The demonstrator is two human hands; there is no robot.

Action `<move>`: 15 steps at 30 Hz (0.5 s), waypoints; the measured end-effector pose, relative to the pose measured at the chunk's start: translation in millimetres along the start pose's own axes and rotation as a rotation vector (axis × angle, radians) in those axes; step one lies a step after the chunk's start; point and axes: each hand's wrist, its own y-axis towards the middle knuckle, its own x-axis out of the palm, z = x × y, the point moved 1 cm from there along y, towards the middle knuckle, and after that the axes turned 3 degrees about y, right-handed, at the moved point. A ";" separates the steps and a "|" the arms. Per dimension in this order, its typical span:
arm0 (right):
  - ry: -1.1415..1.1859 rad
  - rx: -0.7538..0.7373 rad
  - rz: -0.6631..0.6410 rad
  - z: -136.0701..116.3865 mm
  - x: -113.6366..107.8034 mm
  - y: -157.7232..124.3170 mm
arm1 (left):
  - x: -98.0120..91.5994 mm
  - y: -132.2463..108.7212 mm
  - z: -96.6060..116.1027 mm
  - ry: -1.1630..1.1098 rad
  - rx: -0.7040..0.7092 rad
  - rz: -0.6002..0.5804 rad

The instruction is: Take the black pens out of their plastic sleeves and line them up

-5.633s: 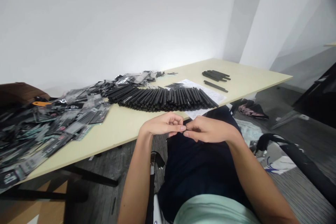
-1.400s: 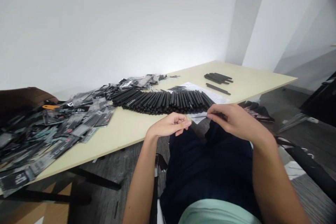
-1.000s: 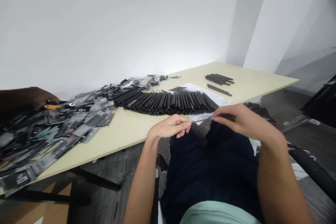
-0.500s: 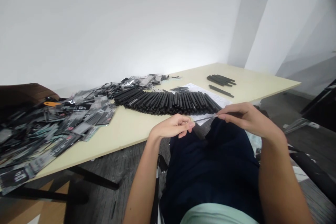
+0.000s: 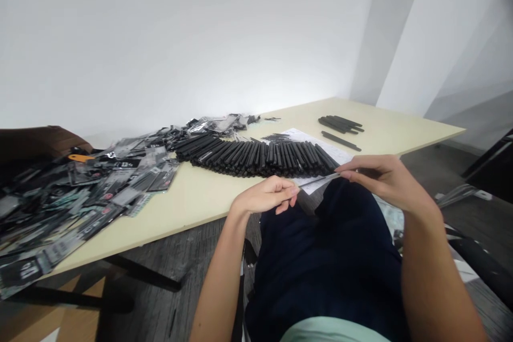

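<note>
The right hand [image 5: 380, 176] is closed narrow, pinching the right end of a thin rod [image 5: 318, 181] between thumb and fingertips. The rod runs almost level across to the left hand [image 5: 264, 195], whose curled fingers [image 5: 282, 192] meet its other tip; whether they grip it, I cannot tell. Both hands are held over the person's dark trousers [image 5: 324, 267], by the near edge of the desk [image 5: 208, 214], and the rod passes just above a corner of a white paper sheet [image 5: 320, 148].

Right beyond the rod, a long row of black tubes [image 5: 256, 159] lies side by side across the desk, its right end close to the right hand's fingers. A small bunch of thin black sticks [image 5: 276, 138] sits at the paper's far corner. Toward the desk's far right corner lie a bundle of black bars [image 5: 340, 124] and one separate bar [image 5: 340, 141]. A heap of plastic packets [image 5: 100, 181], with an orange handle [image 5: 79, 157] among them, spills over the desk's left edge. A black chair arm [image 5: 484, 264] runs beside the right forearm.
</note>
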 end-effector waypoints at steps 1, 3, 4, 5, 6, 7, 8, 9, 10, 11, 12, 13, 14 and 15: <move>-0.019 0.000 0.011 -0.5 -1.9 1.7 | 0.0 -0.3 0.3 0.004 -0.007 0.002; -0.066 0.016 0.020 0.2 -7.6 10.7 | -0.2 -1.2 1.4 0.018 -0.017 -0.006; -0.097 0.033 0.020 2.0 -10.9 19.1 | -0.3 -1.7 2.2 0.023 -0.021 -0.014; -0.135 0.051 0.022 5.0 -13.8 30.6 | -0.3 -2.2 3.1 0.025 -0.025 -0.024; -0.184 0.066 0.037 9.5 -16.0 45.3 | -0.3 -2.5 3.9 0.020 -0.028 -0.034; -0.240 0.091 0.048 15.4 -16.6 62.7 | -0.3 -2.8 4.7 0.011 -0.031 -0.044; -0.294 0.116 0.079 22.7 -15.5 82.4 | -0.2 -2.9 5.3 0.000 -0.032 -0.052; -0.340 0.139 0.095 31.0 -12.3 103.3 | -0.1 -2.9 5.7 -0.011 -0.031 -0.060; -0.371 0.157 0.099 39.9 -7.1 124.6 | 0.0 -2.9 5.8 -0.021 -0.028 -0.065; -0.399 0.183 0.098 49.3 -0.5 145.1 | 0.0 -2.9 5.6 -0.028 -0.026 -0.067; -0.441 0.223 0.085 58.6 7.2 163.9 | -0.2 -2.9 5.0 -0.032 -0.026 -0.067; -0.506 0.277 0.062 67.6 15.2 180.5 | -0.4 -2.9 4.2 -0.032 -0.026 -0.066; -0.579 0.304 0.010 75.8 23.5 194.6 | -0.6 -2.9 3.3 -0.032 -0.028 -0.067; -0.653 0.322 -0.056 83.0 31.6 206.1 | -0.9 -2.9 2.5 -0.029 -0.029 -0.070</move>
